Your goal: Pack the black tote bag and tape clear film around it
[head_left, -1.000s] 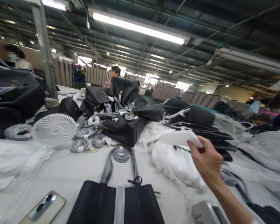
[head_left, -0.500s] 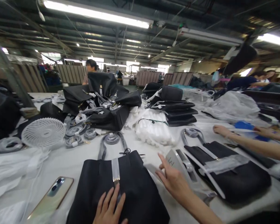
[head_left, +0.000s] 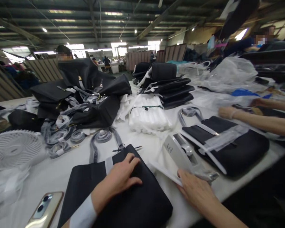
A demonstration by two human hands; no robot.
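A flat black bag [head_left: 133, 202] with a pale wrapped strip down its middle lies on the white table right in front of me. My left hand [head_left: 122, 177] rests palm down on the bag's upper part, fingers spread. My right hand [head_left: 196, 190] lies to the right of the bag, its fingers on the near edge of a thin white sheet [head_left: 165, 171]. A grey tape dispenser [head_left: 182, 153] stands on that sheet. The bag's grey wrapped strap [head_left: 102, 137] curls on the table beyond it.
A phone [head_left: 44, 210] lies at the near left and a white fan [head_left: 13, 148] at the left edge. A heap of black bags [head_left: 85, 95], a white foam bundle [head_left: 148, 115] and stacked bags [head_left: 173, 88] fill the middle. A co-worker's hands [head_left: 228, 112] touch another black bag [head_left: 230, 148] at right.
The view swung right and down. My left hand slid up the bag. My right hand dropped from pointing near the dispenser onto the white sheet's edge.
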